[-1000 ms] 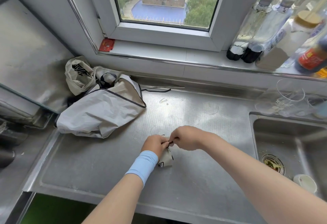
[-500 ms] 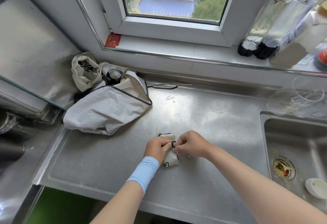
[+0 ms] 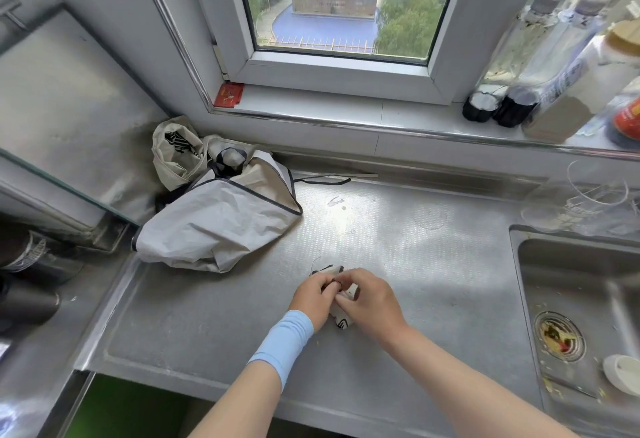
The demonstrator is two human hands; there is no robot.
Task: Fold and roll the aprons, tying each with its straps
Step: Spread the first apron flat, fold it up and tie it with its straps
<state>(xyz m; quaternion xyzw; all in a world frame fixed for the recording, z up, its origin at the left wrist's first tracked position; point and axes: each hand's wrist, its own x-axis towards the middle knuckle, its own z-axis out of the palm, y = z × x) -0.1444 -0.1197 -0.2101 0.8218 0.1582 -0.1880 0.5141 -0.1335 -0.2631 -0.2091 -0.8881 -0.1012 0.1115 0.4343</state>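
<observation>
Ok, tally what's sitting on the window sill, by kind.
Clear bottles: 2
Tan-lidded jar: 1
Red-labelled bottle: 1
Red card: 1
Total: 5, as far as the frame shows.

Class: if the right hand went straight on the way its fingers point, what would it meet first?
Probably the left hand, nearly touching it across the rolled apron both hold.
</observation>
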